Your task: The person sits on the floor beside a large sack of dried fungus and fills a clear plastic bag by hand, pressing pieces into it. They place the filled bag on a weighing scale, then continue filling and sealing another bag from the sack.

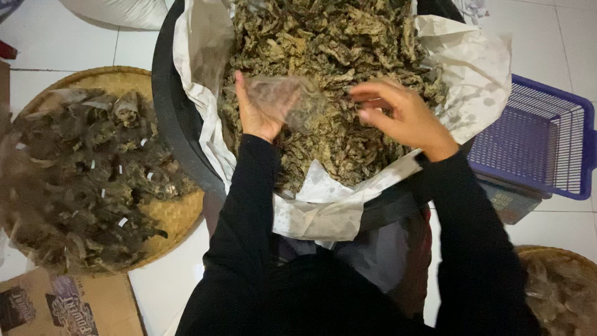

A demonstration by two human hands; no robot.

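A big black tub (168, 118) lined with white paper (479, 74) holds a heap of dry, brownish-green crisps (336, 43). My left hand (252, 109) holds a small clear plastic bag (289, 99) up over the heap. My right hand (401, 112) hovers just right of the bag, fingers curled and pinched together near its edge; I cannot tell whether it holds any crisps. Both arms wear black sleeves.
A round woven tray (171, 218) at the left carries several filled clear bags (74, 174). A purple plastic basket (541, 143) stands at the right on a scale. Another woven tray (559, 286) shows at the bottom right, a cardboard box (68, 305) at the bottom left.
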